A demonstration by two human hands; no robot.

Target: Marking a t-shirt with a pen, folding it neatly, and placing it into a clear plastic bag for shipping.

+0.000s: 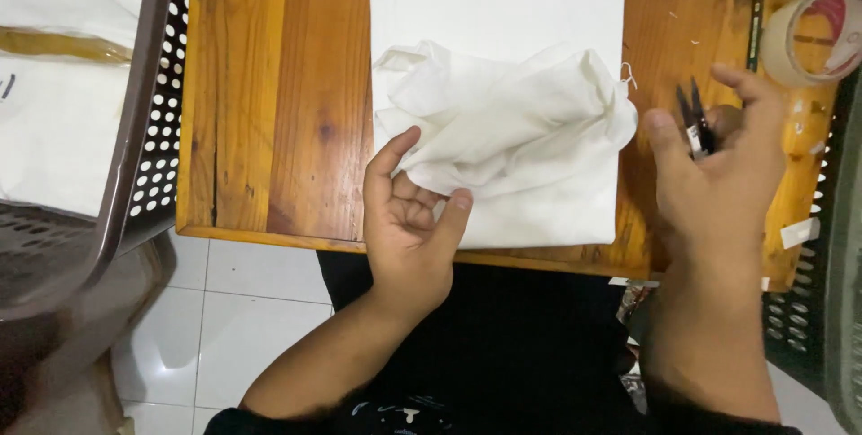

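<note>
The left hand (pixel 409 219) lies palm up with loose, half-curled fingers, grasping nothing — it touches the crumpled white cloth (pixel 507 125) at its 1 o'clock. The right hand (pixel 718 166) grips small black snips (pixel 695 123) — at 3 o'clock from the cloth.

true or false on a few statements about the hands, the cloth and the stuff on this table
1. The right hand holds small black thread snips. True.
2. The left hand grips a pen. False: it is open, palm up, by the crumpled white cloth.
3. A roll of tape lies on the wooden table. True.
4. The cloth is red. False: it is white.
</note>
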